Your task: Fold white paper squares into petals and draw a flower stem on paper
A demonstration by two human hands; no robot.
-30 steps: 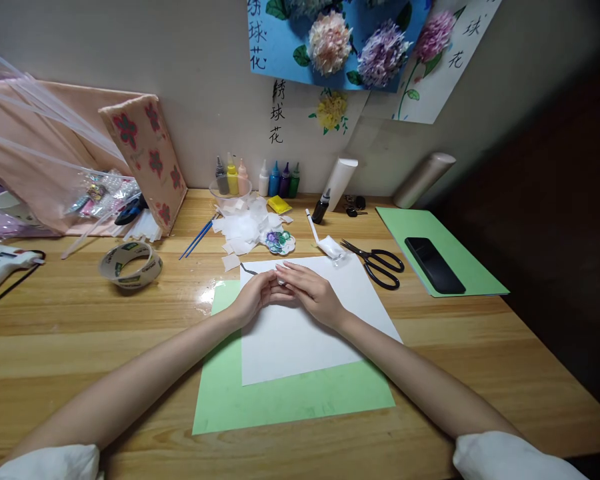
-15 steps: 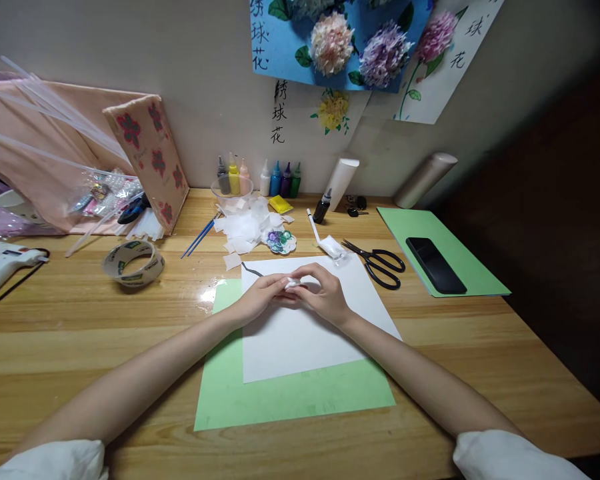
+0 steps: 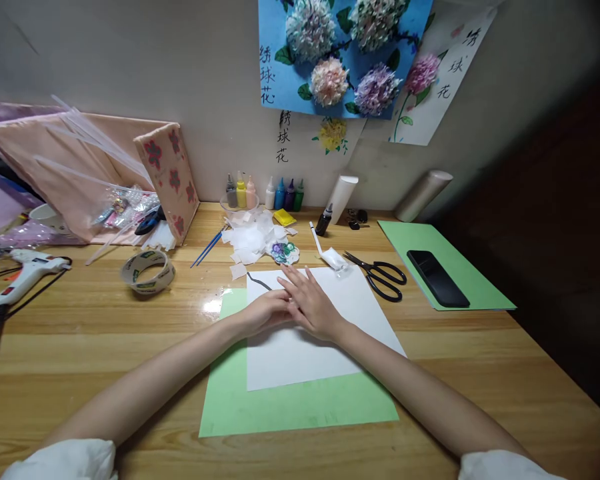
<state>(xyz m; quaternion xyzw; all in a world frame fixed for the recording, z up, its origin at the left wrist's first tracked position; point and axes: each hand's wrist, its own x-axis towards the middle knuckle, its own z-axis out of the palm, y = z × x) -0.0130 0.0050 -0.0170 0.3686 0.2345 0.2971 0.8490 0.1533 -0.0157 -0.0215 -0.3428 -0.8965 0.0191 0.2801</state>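
My right hand [image 3: 314, 307] lies palm down across my left hand, its fingers stretched out and slightly apart. Beneath it, my left hand [image 3: 265, 312] has its fingers mostly covered, so how far they are bent is hidden. The small soft white lump seen between the fingertips earlier is out of sight, and whether it lies between the palms does not show. Both hands are over a white sheet of paper [image 3: 280, 367] with a dark curved line [image 3: 258, 281] painted near its upper left corner. Under that sheet is a larger green sheet [image 3: 300, 407].
Beyond the paper are white tissue pieces [image 3: 250, 235], a paint-covered palette [image 3: 285, 252], a white packet [image 3: 336, 260] and black scissors [image 3: 377, 275]. Tape [image 3: 147, 271], blue brushes [image 3: 207, 248] and a glue gun [image 3: 27, 273] lie left. A phone [image 3: 437, 278] rests on a green folder [image 3: 485, 293] at right.
My right hand has gone from a pinch on the white lump to lying flat over my left hand. The lump has dropped from sight. The camera view has tilted up slightly.
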